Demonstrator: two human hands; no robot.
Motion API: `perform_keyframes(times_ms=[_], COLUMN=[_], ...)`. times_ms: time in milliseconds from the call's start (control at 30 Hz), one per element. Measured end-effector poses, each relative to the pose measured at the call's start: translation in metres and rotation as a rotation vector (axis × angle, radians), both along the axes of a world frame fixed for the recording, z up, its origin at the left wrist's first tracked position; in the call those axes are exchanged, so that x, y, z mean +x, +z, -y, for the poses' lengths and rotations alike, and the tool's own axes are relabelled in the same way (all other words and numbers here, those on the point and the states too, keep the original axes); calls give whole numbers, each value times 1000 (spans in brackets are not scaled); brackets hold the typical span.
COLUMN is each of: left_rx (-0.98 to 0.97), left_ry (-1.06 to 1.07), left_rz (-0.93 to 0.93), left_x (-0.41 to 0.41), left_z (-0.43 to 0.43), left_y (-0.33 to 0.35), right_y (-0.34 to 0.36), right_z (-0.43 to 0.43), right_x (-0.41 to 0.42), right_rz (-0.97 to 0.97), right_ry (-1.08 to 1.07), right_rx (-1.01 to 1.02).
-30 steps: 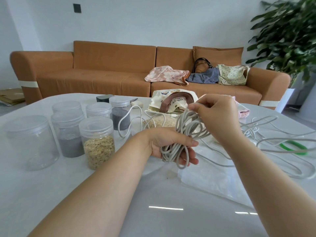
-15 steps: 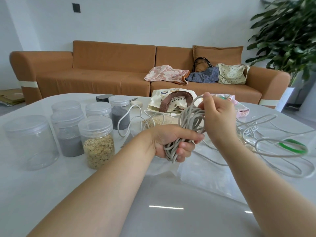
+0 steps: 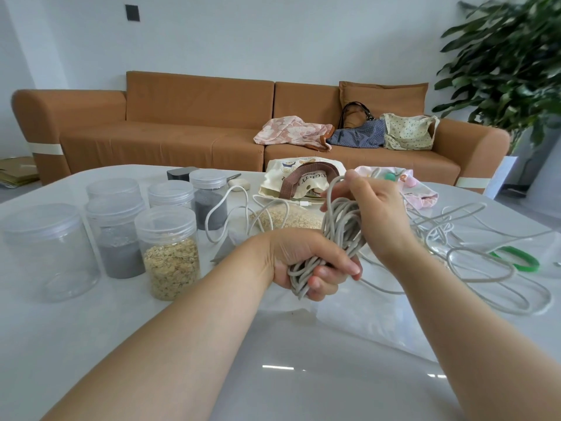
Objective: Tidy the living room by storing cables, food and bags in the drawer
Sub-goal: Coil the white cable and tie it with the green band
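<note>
Clenches the left hand (image 3: 306, 262) round the bottom of the coil (image 3: 341, 229) and pinches its top loops with the right hand (image 3: 376, 208). Risks shedding loops from the lower grip, judging by the bends poking out below the fingers, and so spilling the bundle back onto the worktop (image 3: 273, 375). Risks a snag on further winding too: leaves a long tail (image 3: 485, 268) lying in crossed loops to the right, likely to knot or to drag the green band (image 3: 516, 261) along. Holds the coil upright between both hands, clear of the worktop and just in front of the tote (image 3: 300, 177). Trails the tail rightward from the coil, past the right wrist and well apart from the left hand.
</note>
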State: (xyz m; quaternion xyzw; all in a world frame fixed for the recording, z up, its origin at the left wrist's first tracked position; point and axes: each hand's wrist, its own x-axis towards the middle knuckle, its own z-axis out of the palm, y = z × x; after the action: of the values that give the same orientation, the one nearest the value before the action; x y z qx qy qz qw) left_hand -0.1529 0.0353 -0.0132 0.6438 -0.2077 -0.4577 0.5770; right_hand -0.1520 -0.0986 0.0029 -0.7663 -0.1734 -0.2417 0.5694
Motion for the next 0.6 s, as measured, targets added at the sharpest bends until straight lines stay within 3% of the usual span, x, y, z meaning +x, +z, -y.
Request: perform_keyframes(times_ms=[100, 267, 600], left_rx=[-39, -111, -1], left_ry=[-6, -129, -13], left_rz=[-31, -43, 27], left_x=[2, 2, 8], left_z=[-1, 2, -6], left_y=[-3, -9, -10], right_y=[3, 1, -3], right_z=[-3, -5, -4], right_x=[-3, -2, 7], right_rz=[-17, 20, -61], right_ry=[68, 9, 46], right_rx=[19, -17, 51])
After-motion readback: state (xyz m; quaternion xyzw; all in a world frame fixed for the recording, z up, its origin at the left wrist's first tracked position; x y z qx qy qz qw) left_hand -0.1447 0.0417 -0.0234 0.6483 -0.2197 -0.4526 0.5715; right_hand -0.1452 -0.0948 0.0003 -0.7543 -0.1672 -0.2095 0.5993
